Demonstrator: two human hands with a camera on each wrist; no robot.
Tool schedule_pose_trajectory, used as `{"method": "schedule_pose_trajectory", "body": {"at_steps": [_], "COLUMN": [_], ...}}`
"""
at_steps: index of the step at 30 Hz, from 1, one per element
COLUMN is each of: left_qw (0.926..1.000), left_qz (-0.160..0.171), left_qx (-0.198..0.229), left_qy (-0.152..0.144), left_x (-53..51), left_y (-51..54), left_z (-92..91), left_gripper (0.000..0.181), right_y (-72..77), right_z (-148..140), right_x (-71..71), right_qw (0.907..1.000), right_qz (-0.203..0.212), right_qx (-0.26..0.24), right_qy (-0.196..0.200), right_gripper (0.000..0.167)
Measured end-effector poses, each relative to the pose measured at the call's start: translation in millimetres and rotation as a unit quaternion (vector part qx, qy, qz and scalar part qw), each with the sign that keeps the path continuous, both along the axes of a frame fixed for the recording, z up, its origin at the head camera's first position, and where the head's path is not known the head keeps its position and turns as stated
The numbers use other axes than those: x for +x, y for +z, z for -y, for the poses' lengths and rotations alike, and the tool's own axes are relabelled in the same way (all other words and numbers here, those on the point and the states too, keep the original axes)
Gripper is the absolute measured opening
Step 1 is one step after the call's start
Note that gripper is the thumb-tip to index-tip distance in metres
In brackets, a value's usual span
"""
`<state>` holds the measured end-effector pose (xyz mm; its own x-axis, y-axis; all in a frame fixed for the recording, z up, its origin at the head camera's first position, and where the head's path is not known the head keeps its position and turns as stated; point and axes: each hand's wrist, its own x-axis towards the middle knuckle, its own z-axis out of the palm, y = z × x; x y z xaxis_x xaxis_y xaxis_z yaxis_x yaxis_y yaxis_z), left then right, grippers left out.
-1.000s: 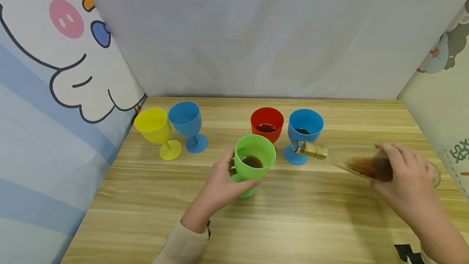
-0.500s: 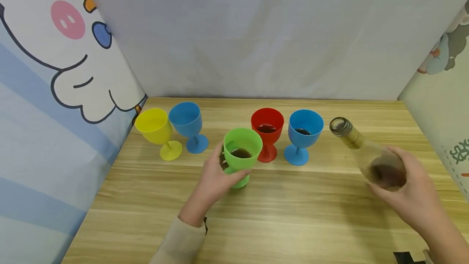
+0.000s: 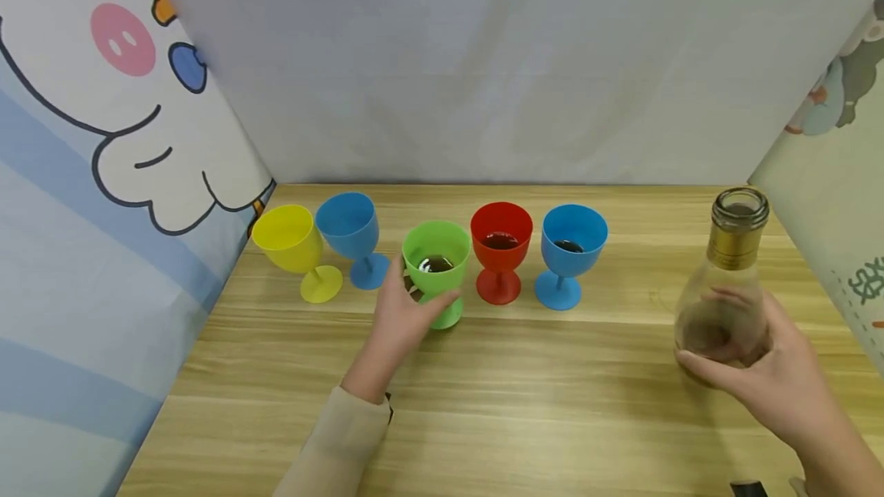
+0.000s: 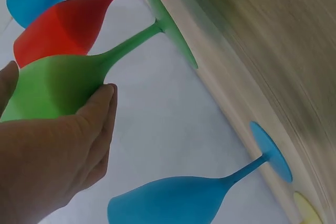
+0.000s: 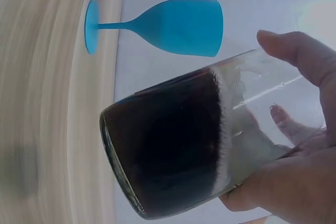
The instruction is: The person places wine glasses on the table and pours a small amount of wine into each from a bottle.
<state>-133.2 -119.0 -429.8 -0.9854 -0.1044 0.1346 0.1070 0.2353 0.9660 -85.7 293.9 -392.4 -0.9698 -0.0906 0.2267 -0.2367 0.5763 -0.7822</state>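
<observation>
Wood-grain table (image 3: 525,405) | bearing upright: yellow goblet (image 3: 290,248) | blue goblet (image 3: 350,230) | red goblet (image 3: 501,253) | second blue goblet (image 3: 572,258)

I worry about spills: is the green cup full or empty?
Partly filled: dark liquid lies low inside the green cup in the head view.

a plain pale backdrop (image 3: 456,67) rises behind the wood-grain tabletop (image 3: 539,420), a cartoon-printed panel (image 3: 76,221) at left.
</observation>
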Motion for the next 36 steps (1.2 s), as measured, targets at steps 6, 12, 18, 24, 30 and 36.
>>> {"method": "schedule_pose_trajectory", "body": {"at_steps": [6, 12, 18, 24, 30, 36], "left_qw": [0.9994, 0.998, 0.997, 0.9962, 0.9966, 0.9967], "left_qz": [-0.02, -0.015, -0.001, 0.012, 0.006, 0.008], "left_qx": [-0.011, -0.043, -0.048, -0.052, -0.053, -0.05], "left_qy": [0.025, 0.045, 0.061, 0.069, 0.064, 0.064], "left_x": [-9.9, -18.7, -28.5, -39.8, -47.0, -51.7], "left_y": [-5.7, -5.9, -7.9, -10.2, -11.4, -11.9], "left_z": [0.9, -2.9, -5.1, -7.1, -10.0, -13.0], "left_gripper": [0.074, 0.073, 0.075, 0.075, 0.076, 0.077], "right_y": [-1.0, -3.5, -10.6, -13.3, -14.1, -13.8], "right_z": [3.4, 5.3, 5.7, 6.5, 6.6, 8.8], "right_x": [-3.4, -3.2, -3.5, -3.3, -2.7, -1.8], "right_qw": [0.9996, 0.9993, 0.9988, 0.9989, 0.9988, 0.9985], "right_qz": [0.009, 0.021, 0.008, 0.0, 0.008, 0.005], "right_qx": [-0.024, -0.031, -0.046, -0.046, -0.047, -0.051], "right_qy": [0.012, 0.002, 0.01, 0.011, 0.01, 0.019], "right_gripper": [0.088, 0.087, 0.087, 0.086, 0.084, 0.085]}}
